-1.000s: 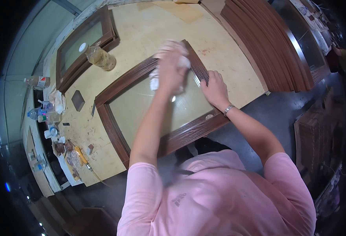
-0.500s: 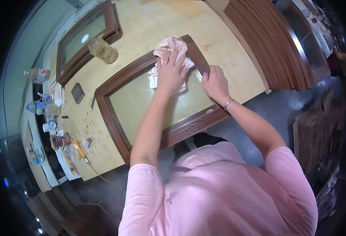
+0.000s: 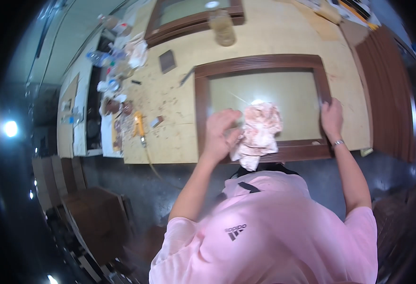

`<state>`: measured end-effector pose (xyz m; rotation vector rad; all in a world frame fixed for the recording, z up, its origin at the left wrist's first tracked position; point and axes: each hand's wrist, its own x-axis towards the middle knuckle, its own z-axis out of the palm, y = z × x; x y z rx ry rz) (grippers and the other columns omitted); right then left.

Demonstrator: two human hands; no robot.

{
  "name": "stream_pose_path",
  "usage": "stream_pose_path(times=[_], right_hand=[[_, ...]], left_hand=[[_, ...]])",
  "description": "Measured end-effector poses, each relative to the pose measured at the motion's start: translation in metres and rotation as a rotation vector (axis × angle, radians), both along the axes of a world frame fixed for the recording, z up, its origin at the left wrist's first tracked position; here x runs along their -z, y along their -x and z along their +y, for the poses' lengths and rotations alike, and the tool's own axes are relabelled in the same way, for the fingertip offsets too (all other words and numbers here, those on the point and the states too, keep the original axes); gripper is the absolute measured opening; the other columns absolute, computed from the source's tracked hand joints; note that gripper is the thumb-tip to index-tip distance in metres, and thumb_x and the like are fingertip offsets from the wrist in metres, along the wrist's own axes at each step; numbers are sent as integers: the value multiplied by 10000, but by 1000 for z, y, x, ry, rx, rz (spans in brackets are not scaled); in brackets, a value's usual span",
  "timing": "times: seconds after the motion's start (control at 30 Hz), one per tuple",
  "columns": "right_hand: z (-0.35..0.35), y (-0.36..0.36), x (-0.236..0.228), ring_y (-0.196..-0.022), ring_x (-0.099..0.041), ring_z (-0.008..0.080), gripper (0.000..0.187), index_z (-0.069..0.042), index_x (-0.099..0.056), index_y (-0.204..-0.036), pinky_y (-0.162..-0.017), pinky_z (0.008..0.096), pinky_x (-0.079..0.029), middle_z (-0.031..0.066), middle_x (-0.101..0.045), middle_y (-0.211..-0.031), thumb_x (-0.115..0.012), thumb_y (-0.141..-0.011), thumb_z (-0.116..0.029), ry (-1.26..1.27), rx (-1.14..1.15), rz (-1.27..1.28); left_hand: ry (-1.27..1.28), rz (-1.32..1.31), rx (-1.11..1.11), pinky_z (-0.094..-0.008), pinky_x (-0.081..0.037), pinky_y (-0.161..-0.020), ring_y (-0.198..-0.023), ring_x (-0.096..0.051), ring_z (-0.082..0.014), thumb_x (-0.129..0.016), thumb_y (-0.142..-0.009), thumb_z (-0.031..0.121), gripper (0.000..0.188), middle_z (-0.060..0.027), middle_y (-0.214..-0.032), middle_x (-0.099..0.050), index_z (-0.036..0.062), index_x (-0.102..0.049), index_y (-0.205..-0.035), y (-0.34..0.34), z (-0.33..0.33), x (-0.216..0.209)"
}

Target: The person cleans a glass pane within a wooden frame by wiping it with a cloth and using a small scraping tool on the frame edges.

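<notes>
A wooden-framed glass panel [image 3: 260,62] lies flat on the pale worktop, its brown frame around a clear pane. On its near part rests a crumpled whitish cloth [image 3: 263,124] with pinkish stains, one end hanging over the near rail. My left hand [image 3: 221,135], slightly blurred, is just left of the cloth above the frame's left side. Its fingers are curved and apart, the thumb close against the cloth's edge; whether they touch, I cannot tell. My right hand [image 3: 332,119] is closed around the frame's right edge, near its lower corner.
Beyond the panel stand a jar of yellowish liquid [image 3: 223,29] and another framed panel [image 3: 193,29]. Leftward lie a dark square pad [image 3: 167,61], a yellow air gun [image 3: 139,124] with hose, and several bottles [image 3: 99,58]. Brown boards [image 3: 383,90] are stacked at the right.
My left hand has come off the cloth's top to its left side. The cloth has moved from the far rail to the near part of the panel. My view has turned; my right hand stays at the right edge.
</notes>
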<state>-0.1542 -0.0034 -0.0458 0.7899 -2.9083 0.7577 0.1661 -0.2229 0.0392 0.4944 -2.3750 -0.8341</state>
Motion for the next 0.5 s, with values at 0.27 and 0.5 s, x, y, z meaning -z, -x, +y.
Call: stream_pose_path(times=[0.27, 0.5], right_hand=[[-4, -5, -2, -1040, -585, 429, 340, 37, -565, -1088, -883, 514, -474, 246, -622, -1087, -480, -954, -263, -59, 56, 32], [-18, -10, -20, -979, -607, 454, 303, 9, -580, -1018, -862, 536, -480, 267, -638, -1006, -509, -939, -275, -64, 123, -12]], left_hand=[[35, -299, -807, -367, -521, -871, -1030, -657, -281, -683, -859, 72, 284, -159, -1094, -690, 16, -686, -1137, -182, -168, 53], [-261, -147, -780, -346, -519, -830, -909, -640, -215, -677, -863, 23, 244, -121, -1012, -647, -23, -626, -1097, -178, -203, 95]])
